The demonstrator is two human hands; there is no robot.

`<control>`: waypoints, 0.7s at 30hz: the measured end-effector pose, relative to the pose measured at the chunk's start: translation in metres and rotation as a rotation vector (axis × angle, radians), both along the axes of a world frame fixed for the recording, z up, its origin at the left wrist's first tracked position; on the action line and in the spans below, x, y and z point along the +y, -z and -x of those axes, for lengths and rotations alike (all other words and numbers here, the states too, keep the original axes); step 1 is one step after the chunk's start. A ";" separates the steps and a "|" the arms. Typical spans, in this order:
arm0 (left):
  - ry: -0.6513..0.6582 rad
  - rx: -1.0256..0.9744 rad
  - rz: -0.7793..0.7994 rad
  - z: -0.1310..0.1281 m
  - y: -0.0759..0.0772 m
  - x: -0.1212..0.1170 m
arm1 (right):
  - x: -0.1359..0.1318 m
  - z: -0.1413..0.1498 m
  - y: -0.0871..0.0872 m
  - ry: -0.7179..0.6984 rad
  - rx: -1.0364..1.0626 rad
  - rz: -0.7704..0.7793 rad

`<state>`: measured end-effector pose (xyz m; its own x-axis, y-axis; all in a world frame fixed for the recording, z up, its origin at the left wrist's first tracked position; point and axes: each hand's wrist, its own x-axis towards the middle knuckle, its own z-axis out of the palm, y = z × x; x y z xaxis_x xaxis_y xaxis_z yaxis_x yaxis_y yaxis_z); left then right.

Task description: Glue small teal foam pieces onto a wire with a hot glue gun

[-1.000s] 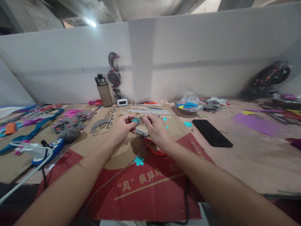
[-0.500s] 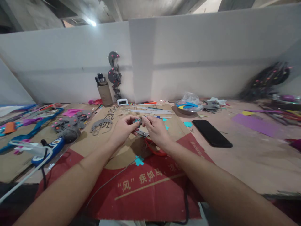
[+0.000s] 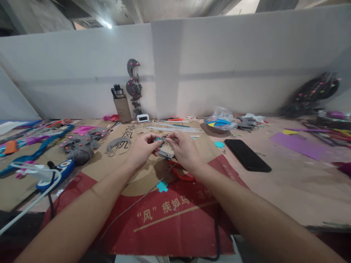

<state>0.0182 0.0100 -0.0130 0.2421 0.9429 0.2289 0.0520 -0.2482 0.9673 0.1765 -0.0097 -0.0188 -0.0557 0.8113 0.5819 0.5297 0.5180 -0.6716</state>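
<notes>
Above the cardboard, my left hand (image 3: 144, 148) pinches a small teal piece (image 3: 159, 139) with something dark on it, between thumb and fingers. Close beside it, my right hand (image 3: 184, 150) has its thumb and fingertips pressed together; what they grip is too small to make out. Under the hands lies a pair of scissors with red handles (image 3: 186, 178), partly covered by my right hand. A teal flower-shaped cutout (image 3: 162, 186) rests on the red part of the cardboard (image 3: 175, 233). A thin grey cord (image 3: 128, 208) runs across the cardboard toward me.
To the right lie a black phone (image 3: 246, 155), another teal cutout (image 3: 219, 144) and a purple sheet (image 3: 297, 145). A bowl (image 3: 219, 128) and a bottle (image 3: 122, 107) stand at the back. On the left are a grey yarn bundle (image 3: 82, 155) and a blue power strip (image 3: 59, 175).
My right hand has risen and turned slightly, now covering small teal pieces visible behind it before. My left hand still holds the teal piece in nearly the same place.
</notes>
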 end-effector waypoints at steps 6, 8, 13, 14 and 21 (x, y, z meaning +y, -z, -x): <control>0.000 0.029 -0.016 -0.002 0.001 0.000 | -0.005 0.002 -0.004 0.014 -0.075 0.003; 0.003 0.050 -0.026 -0.003 0.001 -0.001 | -0.006 0.003 -0.004 0.001 -0.070 -0.003; 0.018 0.067 -0.044 -0.004 -0.002 -0.005 | -0.004 0.005 -0.001 -0.024 0.013 0.028; 0.019 0.070 -0.048 -0.004 -0.003 -0.006 | -0.003 0.005 0.000 -0.028 0.026 0.039; 0.028 0.136 -0.055 -0.006 -0.008 -0.011 | -0.002 0.004 0.000 -0.012 0.012 0.060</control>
